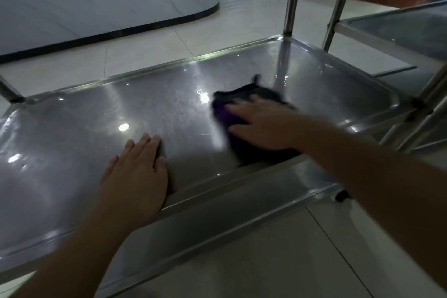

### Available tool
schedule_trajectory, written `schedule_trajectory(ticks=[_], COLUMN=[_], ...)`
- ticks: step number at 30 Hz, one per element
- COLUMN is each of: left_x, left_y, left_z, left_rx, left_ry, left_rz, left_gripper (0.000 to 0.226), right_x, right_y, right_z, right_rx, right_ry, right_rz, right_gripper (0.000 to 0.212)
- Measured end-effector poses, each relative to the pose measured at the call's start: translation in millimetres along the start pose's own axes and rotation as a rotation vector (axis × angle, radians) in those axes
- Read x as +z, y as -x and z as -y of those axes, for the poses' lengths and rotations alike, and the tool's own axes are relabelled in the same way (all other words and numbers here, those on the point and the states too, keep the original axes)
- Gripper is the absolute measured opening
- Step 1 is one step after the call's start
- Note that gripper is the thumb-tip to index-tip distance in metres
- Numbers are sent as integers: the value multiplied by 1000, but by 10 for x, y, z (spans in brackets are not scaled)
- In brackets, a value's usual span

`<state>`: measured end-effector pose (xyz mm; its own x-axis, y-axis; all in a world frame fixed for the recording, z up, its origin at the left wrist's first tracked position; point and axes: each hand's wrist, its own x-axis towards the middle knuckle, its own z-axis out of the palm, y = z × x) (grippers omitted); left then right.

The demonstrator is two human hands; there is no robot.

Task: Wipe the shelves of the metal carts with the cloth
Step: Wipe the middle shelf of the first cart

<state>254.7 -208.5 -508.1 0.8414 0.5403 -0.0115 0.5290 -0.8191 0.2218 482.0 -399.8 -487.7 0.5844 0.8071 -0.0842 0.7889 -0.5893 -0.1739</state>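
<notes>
Wet steel shelf (150,104): right hand (263,126) flat, pressing dark cloth (242,143) near shelf's front lip; left hand (135,172) open, empty, bracing. Risk: slip on wet metal.

Both bare arms reach forward, the left hand (135,167) flat with fingers together, the right hand (262,123) blurred, palm down, fingers spread.

head cam | looks forward and down | close over cart shelf (169,109) | only view
</notes>
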Motion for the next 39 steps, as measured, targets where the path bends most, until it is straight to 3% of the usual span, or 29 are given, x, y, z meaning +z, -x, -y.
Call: schedule_trajectory(ticks=[3,6,8,13,16,18,19,21,24,29,31,35,39], left_x=[-5,-7,-7,-17,-1,11,9,1,-27,-66,-80,-49,-29], left_y=[-3,-12,-17,7,0,-7,-8,-5,4,21,14,11,2], left_z=[30,76,88,67,68,65,60,40,-4,-53,-36,23,40], left_rx=[2,20,27,0,4,-4,-9,-19,-29,-19,-1,2,-9], left_ry=[19,26,26,53,34,26,21,18,18,25,62,36,44], left_rz=[3,12,11,-7,-7,-4,-3,-3,4,10,8,16,7], left_gripper=[59,59,60,62,63,64,63,62,60,57,53,61,64], right_x=[133,134,25,-286,-384,-449,-456,-448,-338,91,202,70,-203], right_y=[-185,-368,-503,-572,-518,-629,-716,-868,-973,-831,-780,-852,-902], right_z=[701,583,184,-1429,-2030,-2052,-1962,-1564,-677,982,1213,733,-590], right_rx=[-292,-279,-137,445,687,740,707,612,407,-236,-356,-232,230], right_ry=[17,-39,-36,-95,-75,-103,-98,-93,-150,-13,-29,-48,-134], right_rz=[43,43,-17,-130,-110,-44,9,62,-10,6,49,25,-92], right_gripper=[64,60,57,54,67,90,99,92,82,61,59,58,55])
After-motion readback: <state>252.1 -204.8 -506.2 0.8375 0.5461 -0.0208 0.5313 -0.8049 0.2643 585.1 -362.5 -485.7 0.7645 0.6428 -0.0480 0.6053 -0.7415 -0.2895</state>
